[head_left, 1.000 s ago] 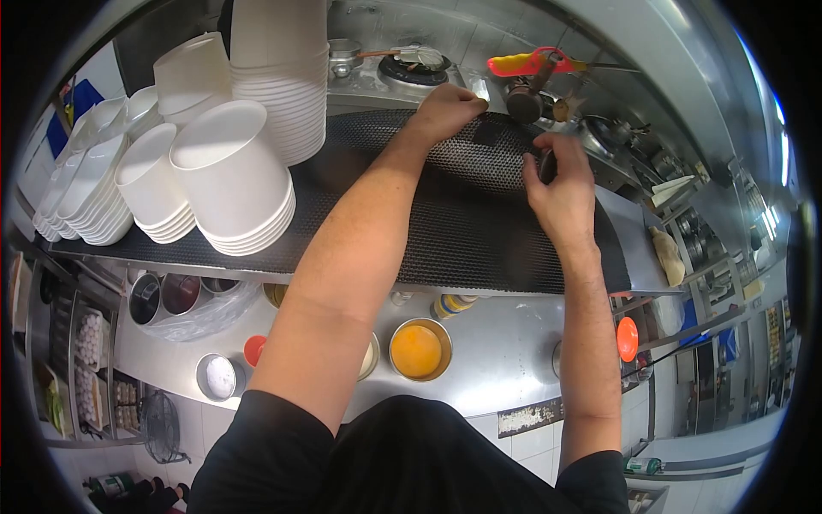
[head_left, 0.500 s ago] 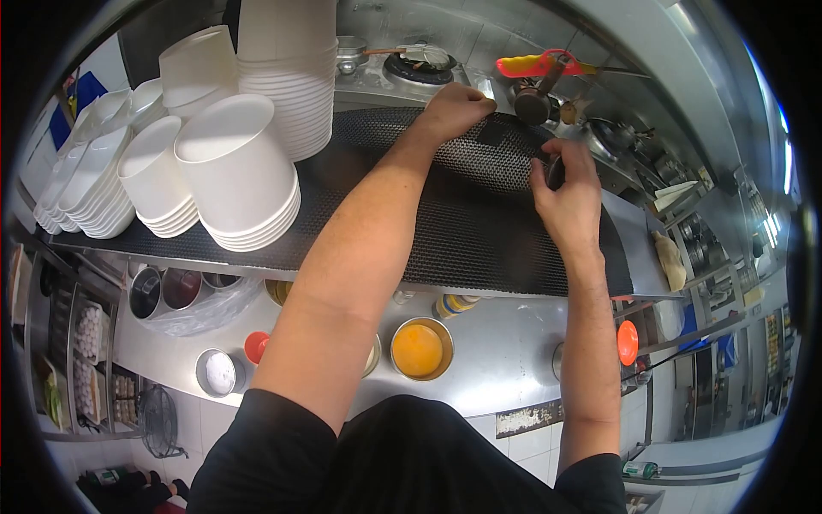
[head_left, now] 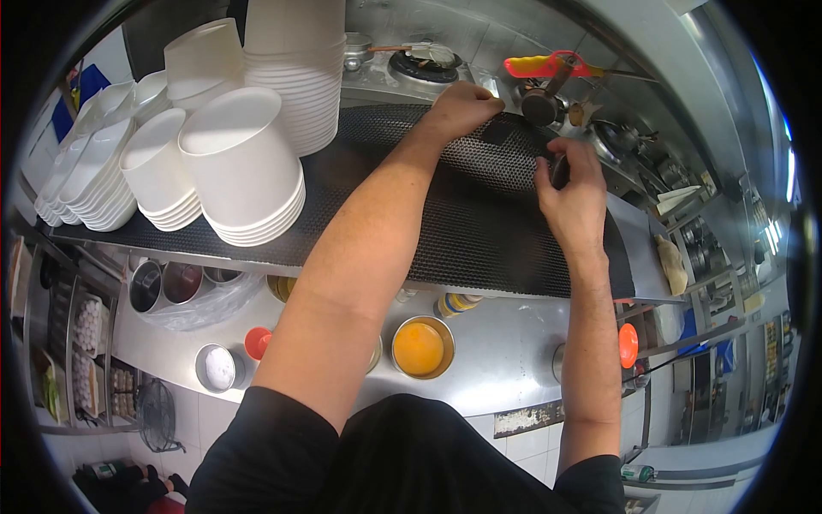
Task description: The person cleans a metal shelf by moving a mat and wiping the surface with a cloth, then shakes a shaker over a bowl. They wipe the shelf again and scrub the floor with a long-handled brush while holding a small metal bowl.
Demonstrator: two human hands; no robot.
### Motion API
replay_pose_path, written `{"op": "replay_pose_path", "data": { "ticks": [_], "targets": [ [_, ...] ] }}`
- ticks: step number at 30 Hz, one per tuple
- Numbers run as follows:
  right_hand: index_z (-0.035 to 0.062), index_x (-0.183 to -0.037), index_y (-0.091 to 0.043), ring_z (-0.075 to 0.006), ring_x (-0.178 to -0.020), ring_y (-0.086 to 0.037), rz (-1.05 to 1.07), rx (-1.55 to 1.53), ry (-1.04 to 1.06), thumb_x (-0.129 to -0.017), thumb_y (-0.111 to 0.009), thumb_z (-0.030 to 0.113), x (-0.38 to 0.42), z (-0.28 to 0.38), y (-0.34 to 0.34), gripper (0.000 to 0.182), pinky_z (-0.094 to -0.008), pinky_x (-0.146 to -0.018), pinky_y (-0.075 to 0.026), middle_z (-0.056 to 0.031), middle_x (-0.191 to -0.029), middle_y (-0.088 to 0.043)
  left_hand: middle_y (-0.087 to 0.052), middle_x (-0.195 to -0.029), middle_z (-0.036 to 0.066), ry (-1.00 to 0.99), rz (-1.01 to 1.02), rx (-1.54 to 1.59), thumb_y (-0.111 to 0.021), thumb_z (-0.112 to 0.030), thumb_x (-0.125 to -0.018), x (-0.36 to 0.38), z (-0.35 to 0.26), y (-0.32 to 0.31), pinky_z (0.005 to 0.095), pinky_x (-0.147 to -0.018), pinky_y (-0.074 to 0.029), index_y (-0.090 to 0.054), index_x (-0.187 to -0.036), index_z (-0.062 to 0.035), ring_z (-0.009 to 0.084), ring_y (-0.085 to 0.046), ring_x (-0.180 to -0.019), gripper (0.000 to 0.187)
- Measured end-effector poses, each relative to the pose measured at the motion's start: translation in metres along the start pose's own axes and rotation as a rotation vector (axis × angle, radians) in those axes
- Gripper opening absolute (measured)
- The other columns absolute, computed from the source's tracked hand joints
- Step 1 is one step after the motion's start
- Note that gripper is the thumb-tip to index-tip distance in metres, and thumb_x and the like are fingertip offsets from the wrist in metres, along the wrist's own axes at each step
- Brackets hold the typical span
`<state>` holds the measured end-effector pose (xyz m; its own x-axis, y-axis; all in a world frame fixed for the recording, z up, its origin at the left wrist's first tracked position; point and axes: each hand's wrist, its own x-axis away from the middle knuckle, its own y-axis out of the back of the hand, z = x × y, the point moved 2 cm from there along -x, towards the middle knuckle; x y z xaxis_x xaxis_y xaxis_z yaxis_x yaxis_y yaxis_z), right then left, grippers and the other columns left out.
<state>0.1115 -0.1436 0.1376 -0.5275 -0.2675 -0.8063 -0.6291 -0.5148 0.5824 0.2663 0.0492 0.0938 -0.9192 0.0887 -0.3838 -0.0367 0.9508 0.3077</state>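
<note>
- Stainless steel fills the kitchen: a raised shelf runs across the view, a lower surface sits beneath it, and burners lie behind
- Black mesh mat covers most of the shelf, its far edge lifted into a low hump between the two hands
- Left hand rests on the mat's far edge, fingers curled down and pinching that edge
- Right hand sits near the mat's right end, fingers closed around a small dark object that I cannot identify
- Stacks of white bowls stand on the mat's left part, well apart from both hands
- Red-and-yellow handled tool lies beyond the shelf, near the hands
- Tin of yellow sauce and a tin of white powder stand on the lower surface
</note>
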Motion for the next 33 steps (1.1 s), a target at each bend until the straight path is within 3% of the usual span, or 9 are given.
{"op": "replay_pose_path", "data": {
  "ticks": [19,28,33],
  "targets": [
    [0.005,-0.11,-0.067,-0.0349,-0.092,-0.067,0.015,0.013,0.008,-0.087,-0.077,0.009,-0.001,-0.001,-0.005,0.025,-0.044,-0.08,-0.054,-0.0137,-0.104,-0.065,-0.077,-0.092,0.012,-0.001,-0.009,-0.013,-0.07,-0.039,-0.087,-0.002,0.002,-0.001,0.0346,-0.087,-0.054,-0.081,-0.108,-0.001,0.0201,-0.072,-0.09,0.044],
    [0.0067,-0.112,-0.065,-0.0389,-0.101,-0.065,0.119,0.086,0.067,-0.088,-0.075,0.011,-0.01,-0.01,-0.032,0.026,-0.0484,-0.087,-0.053,-0.015,-0.108,-0.064,-0.076,-0.086,0.01,0.023,0.043,-0.017,-0.073,-0.035,-0.086,-0.004,0.003,-0.001,0.0342,-0.078,-0.054,-0.08,-0.104,0.0006,0.0167,-0.069,-0.081,0.04],
    [0.0086,-0.11,-0.064,-0.0372,-0.102,-0.064,0.076,0.021,-0.012,-0.089,-0.075,0.013,-0.014,-0.009,-0.031,0.024,-0.0492,-0.088,-0.053,-0.0135,-0.107,-0.062,-0.078,-0.089,0.011,-0.088,0.018,-0.06,-0.079,-0.037,-0.084,-0.007,0.01,-0.006,0.0337,-0.081,-0.056,-0.081,-0.102,-0.001,0.0179,-0.072,-0.084,0.04]
  ]
}}
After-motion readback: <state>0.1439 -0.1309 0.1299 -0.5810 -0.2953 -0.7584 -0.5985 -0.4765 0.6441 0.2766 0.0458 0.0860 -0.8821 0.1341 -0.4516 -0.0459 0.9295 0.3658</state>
